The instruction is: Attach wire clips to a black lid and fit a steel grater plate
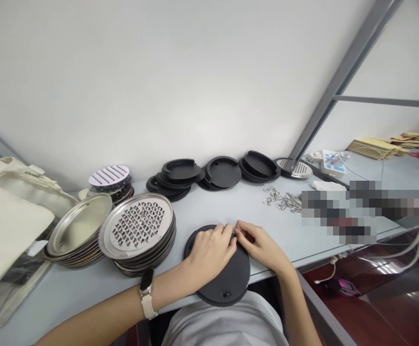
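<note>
A round black plastic disc [227, 281] lies at the table's front edge, close to the body. Across its upper part rests my left hand [211, 252], fingers bent together near the disc's far right rim. My right hand [258, 242] meets it there, thumb and forefinger pinched at that rim; whatever is between the fingertips is too small to make out. Left of the disc stands a stack of round metal grater plates [140, 226]. Small metal hooks or rings [288, 203] lie in a loose pile to the right, beyond my right hand.
Black round trays [223, 172] stand in several stacks along the wall. Stacked metal lids [81, 226] and a cream bag [7, 226] are at the left. A perforated plate [298, 169], a white power strip [333, 162] and wooden pieces [373, 147] sit at the right.
</note>
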`<state>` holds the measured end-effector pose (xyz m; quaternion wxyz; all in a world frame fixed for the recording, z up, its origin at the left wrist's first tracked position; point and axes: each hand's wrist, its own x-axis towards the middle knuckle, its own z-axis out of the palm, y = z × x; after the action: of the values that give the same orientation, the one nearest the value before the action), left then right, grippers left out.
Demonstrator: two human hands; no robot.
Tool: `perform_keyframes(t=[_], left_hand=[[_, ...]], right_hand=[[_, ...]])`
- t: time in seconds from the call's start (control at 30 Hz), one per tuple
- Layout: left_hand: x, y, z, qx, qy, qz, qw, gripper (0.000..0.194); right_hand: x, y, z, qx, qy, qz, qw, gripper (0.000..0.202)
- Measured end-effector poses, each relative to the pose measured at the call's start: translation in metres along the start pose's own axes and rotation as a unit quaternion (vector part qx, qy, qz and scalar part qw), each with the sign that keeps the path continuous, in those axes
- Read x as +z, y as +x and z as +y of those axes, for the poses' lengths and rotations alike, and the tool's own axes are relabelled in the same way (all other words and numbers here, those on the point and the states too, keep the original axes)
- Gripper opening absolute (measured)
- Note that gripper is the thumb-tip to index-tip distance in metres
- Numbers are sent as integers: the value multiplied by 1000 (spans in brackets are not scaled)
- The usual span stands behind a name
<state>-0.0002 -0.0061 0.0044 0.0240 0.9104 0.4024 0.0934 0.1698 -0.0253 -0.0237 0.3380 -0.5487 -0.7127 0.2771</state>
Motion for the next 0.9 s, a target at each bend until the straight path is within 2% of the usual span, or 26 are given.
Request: perform_keyframes(t=[0.33, 0.9], left_hand=[[0, 0, 0, -1, 0, -4, 1000, 20], [4, 0, -1, -1, 10, 24, 1000, 15]], right_hand=[[1, 0, 0, 2, -2, 2, 1000, 27], [1, -1, 0, 9, -9, 0, 1000, 28]])
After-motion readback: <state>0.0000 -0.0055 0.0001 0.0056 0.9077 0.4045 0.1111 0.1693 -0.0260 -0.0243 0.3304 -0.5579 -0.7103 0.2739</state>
